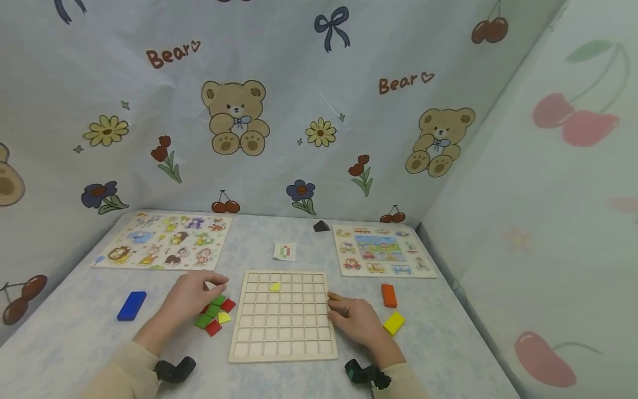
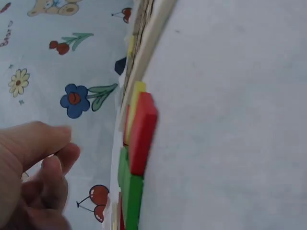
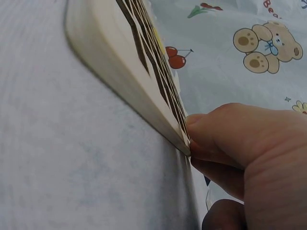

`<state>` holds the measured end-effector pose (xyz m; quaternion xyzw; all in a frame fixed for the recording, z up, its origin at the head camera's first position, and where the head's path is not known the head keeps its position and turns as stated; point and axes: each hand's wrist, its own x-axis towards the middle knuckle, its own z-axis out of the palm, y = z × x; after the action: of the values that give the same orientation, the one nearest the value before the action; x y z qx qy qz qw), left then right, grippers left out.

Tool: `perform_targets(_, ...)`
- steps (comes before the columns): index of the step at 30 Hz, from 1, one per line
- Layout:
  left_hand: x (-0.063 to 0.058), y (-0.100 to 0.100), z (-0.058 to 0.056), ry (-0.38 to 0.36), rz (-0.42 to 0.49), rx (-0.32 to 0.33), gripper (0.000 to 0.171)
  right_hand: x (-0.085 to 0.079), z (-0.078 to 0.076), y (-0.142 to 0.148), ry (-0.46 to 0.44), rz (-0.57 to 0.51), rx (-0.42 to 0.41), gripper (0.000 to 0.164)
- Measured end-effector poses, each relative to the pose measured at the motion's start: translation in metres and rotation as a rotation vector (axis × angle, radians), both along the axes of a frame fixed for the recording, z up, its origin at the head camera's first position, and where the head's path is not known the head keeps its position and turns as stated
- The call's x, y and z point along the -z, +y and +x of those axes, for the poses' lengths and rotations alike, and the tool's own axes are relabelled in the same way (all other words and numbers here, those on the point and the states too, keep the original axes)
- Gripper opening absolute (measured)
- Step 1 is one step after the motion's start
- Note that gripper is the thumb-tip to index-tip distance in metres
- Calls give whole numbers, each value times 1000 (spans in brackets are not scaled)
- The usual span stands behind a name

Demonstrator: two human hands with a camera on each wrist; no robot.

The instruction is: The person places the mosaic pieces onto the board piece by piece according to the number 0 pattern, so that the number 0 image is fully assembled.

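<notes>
A square wooden grid board [image 1: 284, 316] lies in the middle of the table, with one small yellow piece [image 1: 275, 286] in its upper rows. My right hand [image 1: 356, 321] grips the board's right edge between thumb and fingers; the right wrist view shows the fingertips at the board's rim [image 3: 129, 96]. Above a small pile of tiles left of the board, my left hand [image 1: 191, 293] is raised with loosely bent fingers and nothing visible in them. The pile holds green tiles [image 1: 212, 311], red tiles [image 1: 213, 328] and a yellow piece [image 1: 224, 317]; a red tile [image 2: 144, 134] appears beside the hand in the left wrist view.
A blue block [image 1: 132, 306] lies at the left; an orange block [image 1: 389, 296] and a yellow block [image 1: 394, 323] lie at the right. Behind are an animal picture board [image 1: 164, 241], a vehicle picture board [image 1: 384, 252], a small pattern card [image 1: 285, 251] and a dark piece [image 1: 321, 226].
</notes>
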<state>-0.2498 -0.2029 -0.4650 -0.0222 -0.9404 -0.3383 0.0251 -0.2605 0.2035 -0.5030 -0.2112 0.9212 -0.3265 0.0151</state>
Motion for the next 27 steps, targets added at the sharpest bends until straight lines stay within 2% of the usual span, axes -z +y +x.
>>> perform_targets(5,17,-2,3,-65,-6,51,22,-1,-1,1,-2,-15,0,39)
perform_targets(9,24,0,3,-56,-70,46,25,3,-2,1,2,-20,-3,39)
perform_targets(16,25,2,5,-49,-164,28,25,5,-1,2,-4,-34,4,39)
perform_targets(20,23,3,4,-42,-178,32,32,3,0,2,4,-33,11,38)
perform_targets(27,23,5,5,-40,-193,27,23,1,1,2,5,-36,12,38)
